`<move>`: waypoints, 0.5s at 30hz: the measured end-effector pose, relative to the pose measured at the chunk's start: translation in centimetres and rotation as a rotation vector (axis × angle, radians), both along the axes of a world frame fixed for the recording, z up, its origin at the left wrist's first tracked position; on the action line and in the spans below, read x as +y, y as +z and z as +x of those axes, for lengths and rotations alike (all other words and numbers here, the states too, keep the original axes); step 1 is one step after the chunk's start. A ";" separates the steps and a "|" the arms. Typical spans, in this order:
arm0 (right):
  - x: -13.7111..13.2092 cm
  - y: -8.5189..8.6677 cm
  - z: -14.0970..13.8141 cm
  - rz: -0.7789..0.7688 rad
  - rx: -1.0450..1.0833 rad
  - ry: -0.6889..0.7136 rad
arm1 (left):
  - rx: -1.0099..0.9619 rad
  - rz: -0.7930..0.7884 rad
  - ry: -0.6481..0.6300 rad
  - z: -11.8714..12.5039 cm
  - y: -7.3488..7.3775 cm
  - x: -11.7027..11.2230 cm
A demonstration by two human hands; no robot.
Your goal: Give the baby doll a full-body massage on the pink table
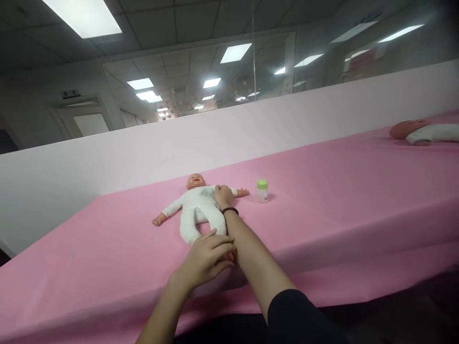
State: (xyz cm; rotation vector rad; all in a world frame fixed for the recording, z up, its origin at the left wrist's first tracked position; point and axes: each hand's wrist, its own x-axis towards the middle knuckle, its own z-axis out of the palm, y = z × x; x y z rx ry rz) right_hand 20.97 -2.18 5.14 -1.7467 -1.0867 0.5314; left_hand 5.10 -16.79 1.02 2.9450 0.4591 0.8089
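1. Your two bare forearms crossed the lower part of the view and met over a baby doll (197, 210) in a white sleepsuit. The doll lay on its back near the middle of the worktop (322, 224), head pointing away from you and both arms spread wide.
2. Your right hand (224, 197), with a dark beaded bracelet (229, 210) at the wrist, rested on the doll's body at the chest. Its fingers (218, 190) curled against the suit, and I could not tell whether they were gripping it.
3. Your left hand (204, 260) lay at the doll's lower legs, its fingers (218, 243) loose and unclenched, holding nothing that could be seen.
4. Just beyond the doll's outstretched hand stood a small bottle (262, 191) with a green cap, upright and untouched.
5. Far to the right lay a second doll (423, 130), partly wrapped in white cloth.
6. The worktop had a smooth pink cover that hung over its near edge. Behind it rose a pale pink panel (179, 153).
7. Above the panel, the room had a tiled ceiling (150, 28) with bright, flat light fittings and a door (89, 123) in the far wall.
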 end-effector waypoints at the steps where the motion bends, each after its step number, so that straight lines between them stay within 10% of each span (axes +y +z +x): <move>1: -0.2 0.1 0.0 -0.002 0.000 0.005 | -0.070 0.038 -0.016 0.1 -0.5 0.4; 8: -0.3 0.0 0.1 0.012 0.020 0.014 | -0.235 -0.008 -0.172 0.5 -0.4 0.5; 15: 1.0 -0.2 0.0 0.108 0.077 -0.002 | -0.134 -0.211 -0.133 -0.8 4.1 2.6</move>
